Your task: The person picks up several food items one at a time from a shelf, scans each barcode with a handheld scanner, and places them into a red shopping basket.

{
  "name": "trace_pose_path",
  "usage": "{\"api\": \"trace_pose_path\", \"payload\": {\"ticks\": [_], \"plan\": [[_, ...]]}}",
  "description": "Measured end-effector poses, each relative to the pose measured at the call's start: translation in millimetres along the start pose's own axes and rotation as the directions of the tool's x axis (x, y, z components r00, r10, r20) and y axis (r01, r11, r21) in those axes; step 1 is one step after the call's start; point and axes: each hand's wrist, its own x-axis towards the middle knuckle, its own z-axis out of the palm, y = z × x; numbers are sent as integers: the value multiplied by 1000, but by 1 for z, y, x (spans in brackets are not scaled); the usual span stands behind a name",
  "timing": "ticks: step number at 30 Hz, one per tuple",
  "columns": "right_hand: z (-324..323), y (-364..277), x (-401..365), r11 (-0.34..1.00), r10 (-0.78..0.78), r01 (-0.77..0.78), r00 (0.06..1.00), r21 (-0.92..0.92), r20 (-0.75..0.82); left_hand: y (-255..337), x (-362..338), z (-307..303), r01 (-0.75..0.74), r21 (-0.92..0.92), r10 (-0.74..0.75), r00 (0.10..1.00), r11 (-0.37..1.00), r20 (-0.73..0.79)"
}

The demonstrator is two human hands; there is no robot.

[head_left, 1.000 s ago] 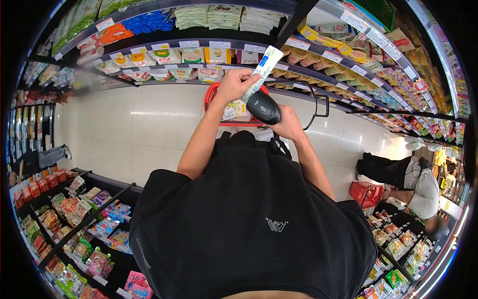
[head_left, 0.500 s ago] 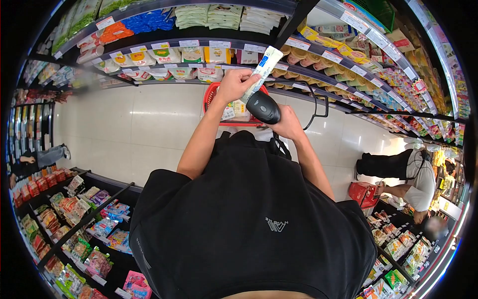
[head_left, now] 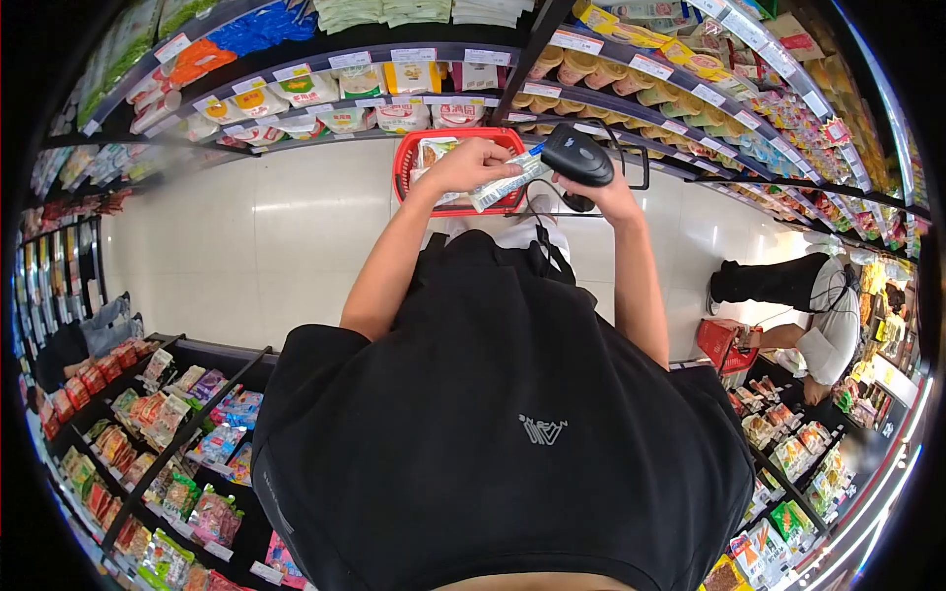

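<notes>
My left hand (head_left: 465,167) is closed on a long, flat white packet (head_left: 496,191) with blue print, holding it at a slant. Beneath that hand is a red shopping basket (head_left: 401,179) with packaged goods in it, partly hidden by the hand and packet. My right hand (head_left: 619,199) grips a black handheld barcode scanner (head_left: 581,161). The scanner's head is turned left and lies right by the packet's upper end. A thin dark cable shows near the scanner.
Shelves with bagged goods (head_left: 404,115) and cups (head_left: 576,69) run along the front. Low displays of snack packets (head_left: 217,514) stand behind me on both sides. At the right, a person (head_left: 778,291) is beside another red basket (head_left: 724,345); another person (head_left: 89,340) is at the left.
The packet has come down from upright in front of the shelf to a slant over the basket. My right hand has raised the scanner and moved it right, from the packet's lower end to its upper end.
</notes>
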Motion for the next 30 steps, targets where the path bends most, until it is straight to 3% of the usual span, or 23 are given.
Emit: {"api": "trace_pose_path", "payload": {"ticks": [3, 4, 5, 6, 7, 9, 12, 20, 28, 30], "plan": [[0, 17, 0, 995, 17, -23, 998, -98, -58, -14, 2, 7, 71, 118, -57, 991, 990, -124], [-1, 26, 2, 965, 26, -51, 995, -256, -98, -30, 3, 7, 74, 116, -59, 991, 991, -123], [-2, 35, 3, 910, 29, -83, 990, -405, -139, -50, 2, 8, 177, 233, -129, 970, 956, -208], [-2, 43, 5, 911, 32, -86, 990, -404, -139, -52, -1, 7, 283, 337, -184, 937, 898, -297], [0, 52, 7, 888, 25, -93, 988, -450, -154, -54, -4, 1, 325, 371, -247, 938, 870, -243], [2, 64, 13, 836, 15, -115, 982, -537, -186, -61, -15, 1, 316, 345, -227, 935, 884, -273], [2, 86, 22, 811, 13, -149, 971, -565, -237, -66, -24, -2, 342, 304, -254, 921, 889, -296], [-4, 107, 45, 781, 71, -237, 953, -578, -295, -77, -43, -2, 381, 365, -355, 925, 849, -138], [-24, 144, 61, 739, 184, -369, 915, -564, -358, -77, -52, -6, 423, 345, -379, 906, 838, -188], [-35, 167, 58, 707, 161, -418, 880, -570, -446, -77, -53, -6, 425, 360, -382, 905, 830, -186]]}}
